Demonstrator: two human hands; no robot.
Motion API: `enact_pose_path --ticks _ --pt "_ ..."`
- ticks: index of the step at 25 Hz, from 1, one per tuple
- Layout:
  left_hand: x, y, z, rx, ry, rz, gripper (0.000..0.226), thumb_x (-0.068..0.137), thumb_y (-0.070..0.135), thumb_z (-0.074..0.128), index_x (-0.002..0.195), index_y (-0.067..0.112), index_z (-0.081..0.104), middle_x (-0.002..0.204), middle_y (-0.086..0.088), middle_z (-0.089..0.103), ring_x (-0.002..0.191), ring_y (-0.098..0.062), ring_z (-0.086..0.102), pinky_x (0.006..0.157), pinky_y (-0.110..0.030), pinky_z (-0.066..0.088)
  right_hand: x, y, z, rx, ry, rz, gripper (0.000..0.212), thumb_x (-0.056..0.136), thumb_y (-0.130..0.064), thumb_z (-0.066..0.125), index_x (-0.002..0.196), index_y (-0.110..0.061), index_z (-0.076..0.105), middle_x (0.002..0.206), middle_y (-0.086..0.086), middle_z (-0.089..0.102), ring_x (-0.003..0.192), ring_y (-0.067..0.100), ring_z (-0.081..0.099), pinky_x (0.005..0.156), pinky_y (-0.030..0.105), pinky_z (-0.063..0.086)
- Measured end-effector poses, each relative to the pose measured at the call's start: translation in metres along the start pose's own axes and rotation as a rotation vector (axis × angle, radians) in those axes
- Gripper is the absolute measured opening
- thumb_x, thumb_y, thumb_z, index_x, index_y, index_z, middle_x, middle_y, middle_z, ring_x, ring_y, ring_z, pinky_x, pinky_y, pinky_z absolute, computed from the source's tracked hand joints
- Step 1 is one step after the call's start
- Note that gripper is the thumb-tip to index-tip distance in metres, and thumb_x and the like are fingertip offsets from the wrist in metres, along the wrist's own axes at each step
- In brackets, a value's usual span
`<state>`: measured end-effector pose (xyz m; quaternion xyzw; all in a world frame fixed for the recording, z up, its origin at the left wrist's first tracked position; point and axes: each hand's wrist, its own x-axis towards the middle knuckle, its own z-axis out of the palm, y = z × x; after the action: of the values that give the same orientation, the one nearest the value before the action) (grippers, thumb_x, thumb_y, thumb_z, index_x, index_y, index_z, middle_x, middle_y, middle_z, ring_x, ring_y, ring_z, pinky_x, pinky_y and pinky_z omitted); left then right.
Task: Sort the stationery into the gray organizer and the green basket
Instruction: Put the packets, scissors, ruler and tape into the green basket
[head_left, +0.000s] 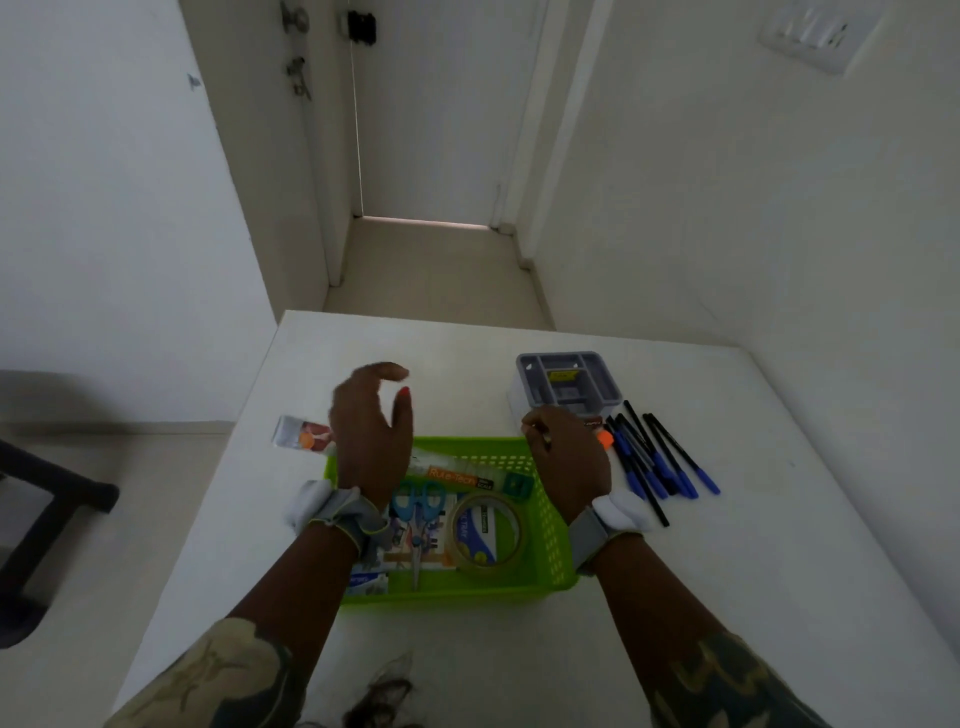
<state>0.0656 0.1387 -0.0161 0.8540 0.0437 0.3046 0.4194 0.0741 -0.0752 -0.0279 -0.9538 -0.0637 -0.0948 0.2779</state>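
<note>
The green basket (550, 525) sits in the middle of the white table and holds blue-handled scissors (418, 512), a roll of clear tape (485, 535), a ruler in its pack (457, 477) and a green sharpener (517, 484). My left hand (371, 441) hovers open above the basket's far left corner, beside a small tube (301, 434) lying on the table. My right hand (569, 462) is closed around an orange-tipped marker (604, 438) at the basket's far right corner. The gray organizer (569, 387) stands just beyond it.
Several blue-capped pens (660, 462) lie in a bunch right of the basket, near the organizer. Walls close in on the left and right, and a door stands beyond the table's far edge (467, 325). A dark chair (47, 519) is at the left.
</note>
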Motion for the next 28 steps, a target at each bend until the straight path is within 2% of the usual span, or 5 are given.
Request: enact_pose_path --ticks 8,12,15,23,28 --pt "-0.034 0.028 0.053 0.024 -0.394 0.191 0.037 0.084 0.038 0.042 0.106 0.015 0.060 0.106 -0.003 0.065 0.102 -0.021 0.057 0.090 -0.026 0.041 0.001 0.057 -0.035 0.068 0.004 0.236 0.011 0.091 -0.011 0.051 0.094 -0.010 0.061 0.100 0.017 0.065 0.092 0.033 0.060 0.076 0.034 0.045" --pt "-0.023 0.029 0.057 0.041 -0.326 0.021 0.028 0.086 0.025 0.055 0.110 0.013 0.059 0.111 -0.006 0.064 0.106 -0.026 0.059 0.091 -0.037 0.047 0.001 0.043 -0.036 0.445 -0.434 0.489 0.025 0.087 -0.036 0.058 0.104 -0.018 0.055 0.101 0.017 0.063 0.070 0.030 0.064 0.061 0.037 0.054" --pt "-0.016 0.036 0.059 0.009 -0.292 -0.025 0.022 0.086 0.012 0.059 0.108 0.012 0.060 0.110 -0.007 0.064 0.106 -0.025 0.059 0.094 -0.034 0.044 0.000 0.038 -0.022 0.275 -0.740 0.328 0.071 0.082 -0.045 0.062 0.136 -0.019 0.025 0.128 0.015 0.052 0.105 0.033 0.061 0.085 0.044 0.053" --pt "-0.006 0.010 -0.028 0.035 0.639 -0.470 0.054 0.094 0.036 0.040 0.122 -0.011 0.039 0.121 -0.022 0.042 0.115 -0.037 0.044 0.100 -0.011 0.021 0.003 0.043 0.000 0.133 -0.709 0.276 0.060 0.092 -0.027 0.051 0.139 -0.005 0.020 0.132 0.020 0.047 0.114 0.032 0.053 0.086 0.035 0.046" --pt "-0.035 -0.032 -0.047 -0.159 -0.109 -1.094 0.095 0.068 0.084 0.029 0.108 0.002 0.056 0.115 -0.023 0.056 0.109 -0.036 0.055 0.101 -0.049 0.041 0.006 0.039 0.008 0.054 -0.650 0.259 0.044 0.093 -0.015 0.046 0.130 0.002 0.030 0.120 0.027 0.054 0.107 0.037 0.056 0.086 0.042 0.049"
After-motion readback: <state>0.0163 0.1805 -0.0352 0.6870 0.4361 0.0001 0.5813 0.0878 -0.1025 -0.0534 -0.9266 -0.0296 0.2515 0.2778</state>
